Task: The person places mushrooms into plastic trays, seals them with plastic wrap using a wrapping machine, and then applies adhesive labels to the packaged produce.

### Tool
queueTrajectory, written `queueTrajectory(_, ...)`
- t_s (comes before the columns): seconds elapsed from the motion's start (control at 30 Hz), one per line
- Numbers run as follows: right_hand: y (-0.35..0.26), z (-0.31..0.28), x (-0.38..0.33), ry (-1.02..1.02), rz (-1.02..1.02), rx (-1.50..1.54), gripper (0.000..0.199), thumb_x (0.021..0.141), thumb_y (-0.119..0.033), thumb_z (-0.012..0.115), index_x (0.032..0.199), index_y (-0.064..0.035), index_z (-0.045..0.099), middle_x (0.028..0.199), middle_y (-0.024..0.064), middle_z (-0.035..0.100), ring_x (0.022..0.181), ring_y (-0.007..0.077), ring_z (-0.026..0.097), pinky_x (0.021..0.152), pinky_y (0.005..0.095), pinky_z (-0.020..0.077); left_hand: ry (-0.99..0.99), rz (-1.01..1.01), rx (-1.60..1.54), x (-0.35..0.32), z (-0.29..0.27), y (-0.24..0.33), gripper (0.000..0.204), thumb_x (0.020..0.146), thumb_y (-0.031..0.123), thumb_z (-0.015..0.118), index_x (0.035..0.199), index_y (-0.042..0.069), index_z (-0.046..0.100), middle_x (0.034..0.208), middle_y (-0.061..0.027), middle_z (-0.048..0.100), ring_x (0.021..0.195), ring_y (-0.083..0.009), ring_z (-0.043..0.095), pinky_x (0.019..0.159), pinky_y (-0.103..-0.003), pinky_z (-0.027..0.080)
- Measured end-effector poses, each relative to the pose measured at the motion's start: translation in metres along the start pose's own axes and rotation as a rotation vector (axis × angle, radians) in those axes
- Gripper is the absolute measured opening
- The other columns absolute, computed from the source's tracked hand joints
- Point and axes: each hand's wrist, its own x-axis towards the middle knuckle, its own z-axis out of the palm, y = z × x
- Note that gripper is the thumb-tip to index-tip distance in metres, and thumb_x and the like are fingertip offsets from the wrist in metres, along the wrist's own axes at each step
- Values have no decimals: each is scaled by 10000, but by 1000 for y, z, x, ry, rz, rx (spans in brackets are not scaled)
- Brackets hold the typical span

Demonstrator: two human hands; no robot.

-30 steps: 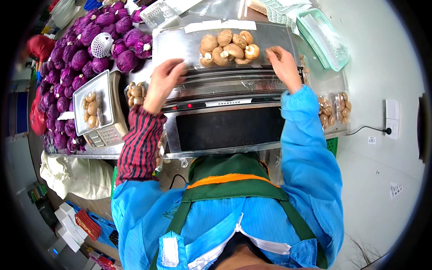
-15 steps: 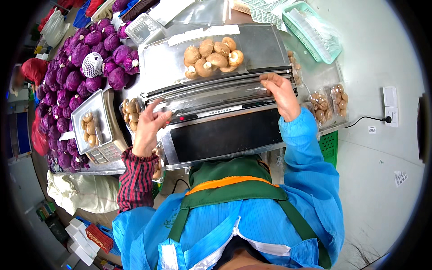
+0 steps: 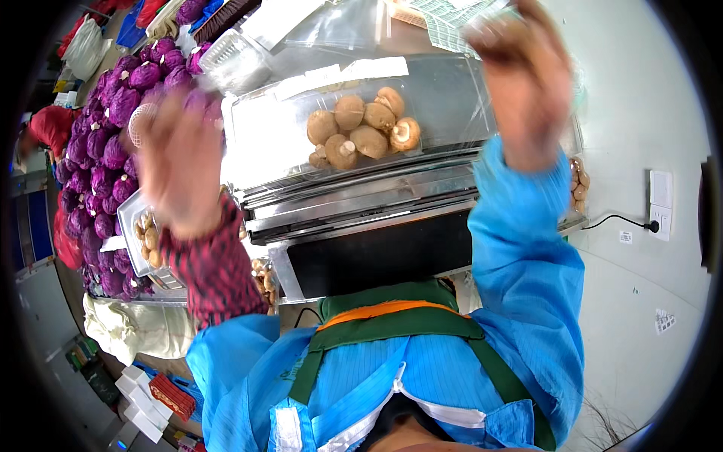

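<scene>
Several brown mushrooms (image 3: 369, 141) lie in a group on the flat top of a film wrapping machine (image 3: 361, 207), in front of me. My left hand (image 3: 181, 162) is raised beyond the machine's left side, before the purple cabbages. Up at the far right, my right hand (image 3: 527, 90) is lifted above the machine's corner. Motion smears both hands, so their fingers and anything in them cannot be made out. Clear film seems to lie over the mushrooms, with bright glare left of them; its edges are hard to trace.
Purple cabbages (image 3: 105, 162) are heaped at the left. Beside them stands a scale (image 3: 137, 248) with mushrooms on its tray. A clear plastic basket (image 3: 235, 60) sits behind the machine. Wrapped mushrooms (image 3: 578, 184) lie at the right, near a wall socket (image 3: 660, 203) with a plugged cord.
Both hands have swung up and away from the machine's front bars, spreading outward to the far left and far right. A bright glare has appeared left of the mushrooms.
</scene>
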Motion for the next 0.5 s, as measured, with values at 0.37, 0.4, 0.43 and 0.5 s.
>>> queueTrajectory(0.37,75,-39,-57,-513,1002,-255,469,980,-361,501,1276,3,523,1177,91,592,1056,167,552,914,296,451,204,-833,846,-46,-44,-65,452,1030,316,396,1297,-45,450,1181,-58,550,1103,-115,488,958,-262,395)
queueTrajectory(0.4,64,-38,-65,-517,1084,-185,495,982,-372,495,1294,12,500,1212,92,573,1082,167,539,925,296,445,162,-854,825,-53,-46,-64,497,1027,355,388,1316,-47,431,1208,-83,559,1114,-138,521,953,-290,428)
queueTrajectory(0.43,47,-32,-75,-283,1280,-249,518,984,-386,484,1273,43,506,1219,83,567,1110,164,527,944,288,438,232,-923,598,-62,-30,-60,514,1023,377,385,1321,-40,427,1206,-87,566,1099,-150,544,933,-308,453)
queueTrajectory(0.5,29,-36,-94,-354,1399,10,534,985,-400,475,1281,44,502,1211,97,574,1104,162,533,941,291,447,327,-1052,390,-87,-4,-50,541,1017,418,371,1331,-20,425,1194,-90,581,1052,-164,587,883,-332,497)
